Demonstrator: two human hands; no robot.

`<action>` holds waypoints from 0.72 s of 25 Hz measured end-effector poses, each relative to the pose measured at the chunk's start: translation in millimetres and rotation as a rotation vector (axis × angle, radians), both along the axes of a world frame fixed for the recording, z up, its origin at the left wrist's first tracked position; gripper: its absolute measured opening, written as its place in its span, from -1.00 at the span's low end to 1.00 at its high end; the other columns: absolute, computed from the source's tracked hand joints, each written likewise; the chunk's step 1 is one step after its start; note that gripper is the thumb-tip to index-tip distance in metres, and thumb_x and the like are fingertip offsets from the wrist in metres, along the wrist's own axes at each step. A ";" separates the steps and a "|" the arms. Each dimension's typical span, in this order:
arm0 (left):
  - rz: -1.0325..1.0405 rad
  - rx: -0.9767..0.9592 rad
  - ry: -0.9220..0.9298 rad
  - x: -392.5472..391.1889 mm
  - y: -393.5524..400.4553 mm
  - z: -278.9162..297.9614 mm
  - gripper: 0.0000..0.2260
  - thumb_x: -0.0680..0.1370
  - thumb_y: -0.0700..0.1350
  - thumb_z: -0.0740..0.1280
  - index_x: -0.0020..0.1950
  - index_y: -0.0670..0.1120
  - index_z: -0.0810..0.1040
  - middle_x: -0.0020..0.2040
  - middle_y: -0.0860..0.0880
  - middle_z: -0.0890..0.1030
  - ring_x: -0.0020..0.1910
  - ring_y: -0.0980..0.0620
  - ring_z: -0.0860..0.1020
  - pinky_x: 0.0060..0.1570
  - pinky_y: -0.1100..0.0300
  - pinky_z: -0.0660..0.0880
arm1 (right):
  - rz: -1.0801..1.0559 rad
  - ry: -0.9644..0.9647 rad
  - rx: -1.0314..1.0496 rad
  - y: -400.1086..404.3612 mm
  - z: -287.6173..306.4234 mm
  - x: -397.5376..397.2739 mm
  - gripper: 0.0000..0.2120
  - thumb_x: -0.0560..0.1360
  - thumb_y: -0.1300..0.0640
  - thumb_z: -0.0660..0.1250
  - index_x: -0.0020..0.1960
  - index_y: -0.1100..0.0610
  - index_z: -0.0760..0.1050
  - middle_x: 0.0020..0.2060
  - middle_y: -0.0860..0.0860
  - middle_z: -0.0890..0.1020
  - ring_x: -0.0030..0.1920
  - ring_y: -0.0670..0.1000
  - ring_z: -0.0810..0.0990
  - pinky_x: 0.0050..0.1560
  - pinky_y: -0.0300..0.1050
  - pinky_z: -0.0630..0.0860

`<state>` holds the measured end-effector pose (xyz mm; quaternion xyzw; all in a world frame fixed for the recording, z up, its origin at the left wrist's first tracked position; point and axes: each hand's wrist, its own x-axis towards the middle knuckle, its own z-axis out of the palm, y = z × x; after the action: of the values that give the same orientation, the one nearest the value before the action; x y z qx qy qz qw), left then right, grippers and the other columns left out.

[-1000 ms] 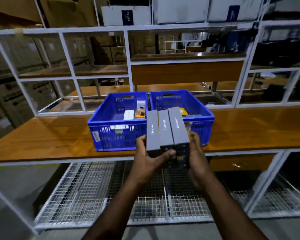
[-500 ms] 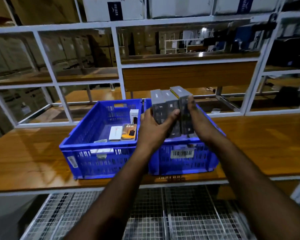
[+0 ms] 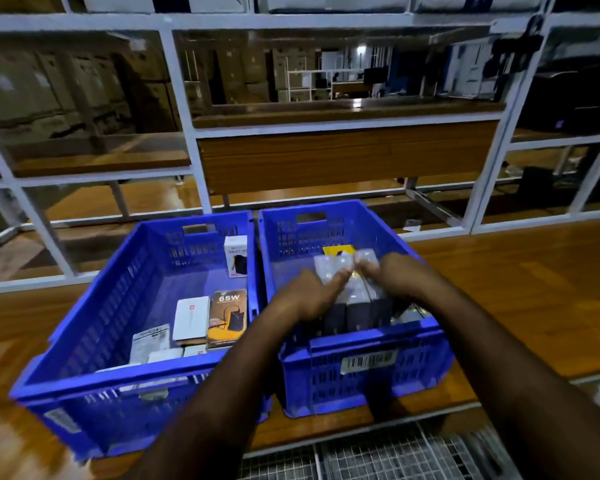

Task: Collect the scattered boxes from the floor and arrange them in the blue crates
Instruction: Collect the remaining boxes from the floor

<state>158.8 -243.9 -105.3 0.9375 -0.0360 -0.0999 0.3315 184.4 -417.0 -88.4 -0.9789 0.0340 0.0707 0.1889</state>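
Got my left hand [image 3: 307,295] and right hand [image 3: 394,276] both gripping the three dark boxes [image 3: 355,299] side by side, standing upright down inside the right blue crate [image 3: 361,358], with the left blue crate [image 3: 118,386] touching it, holding the 65W charger box [image 3: 227,318].

The surface [image 3: 499,289] is glossy varnished wood. Both blue crates [image 3: 361,344] are perforated plastic with a slight sheen, while the grey boxes [image 3: 357,306] look like smooth matt card. Below lies metal wire mesh [image 3: 395,459].
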 end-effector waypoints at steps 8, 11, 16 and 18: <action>-0.149 0.441 0.163 27.3 -14.3 -49.0 -0.56 0.68 0.07 0.10 0.37 -0.23 0.46 0.41 -0.25 0.46 0.33 -0.21 0.47 0.24 0.08 0.41 | 0.083 0.076 -0.247 -2.3 -61.0 16.2 -0.69 0.39 -0.10 0.44 0.02 0.07 0.52 0.08 0.10 0.64 0.10 0.16 0.61 -0.07 -0.08 0.47; -0.090 0.480 0.166 30.2 -13.6 -54.2 -0.60 0.65 0.06 0.14 0.29 -0.20 0.53 0.34 -0.24 0.52 0.27 -0.21 0.51 0.19 0.07 0.44 | 0.155 0.089 -0.142 -3.0 -67.7 21.9 -0.78 0.37 -0.03 0.44 -0.10 0.08 0.53 0.00 0.10 0.66 0.01 0.16 0.62 -0.04 -0.05 0.56; 0.188 0.394 -0.095 19.2 -20.3 -63.7 -0.59 0.61 0.19 0.18 -0.07 -0.12 0.60 -0.01 -0.15 0.68 0.00 -0.20 0.62 -0.12 0.08 0.46 | 0.187 -0.041 -0.033 -7.9 -68.6 14.4 -0.72 0.47 -0.09 0.36 -0.19 0.14 0.58 -0.18 0.10 0.67 -0.10 0.15 0.62 -0.09 -0.04 0.55; 0.284 0.337 -0.271 5.5 -24.1 -62.0 -0.59 0.60 0.21 0.20 -0.06 -0.09 0.65 -0.11 -0.08 0.70 -0.05 -0.15 0.64 -0.19 0.10 0.46 | 0.162 -0.183 0.029 -3.7 -68.4 5.4 -0.75 0.49 -0.09 0.33 -0.16 0.09 0.53 -0.17 0.08 0.66 -0.09 0.17 0.61 -0.13 -0.03 0.52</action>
<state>164.4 -268.0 -167.3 0.9799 0.0691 0.0698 0.1733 189.8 -420.7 -156.8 -0.9779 -0.0638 -0.0033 0.1990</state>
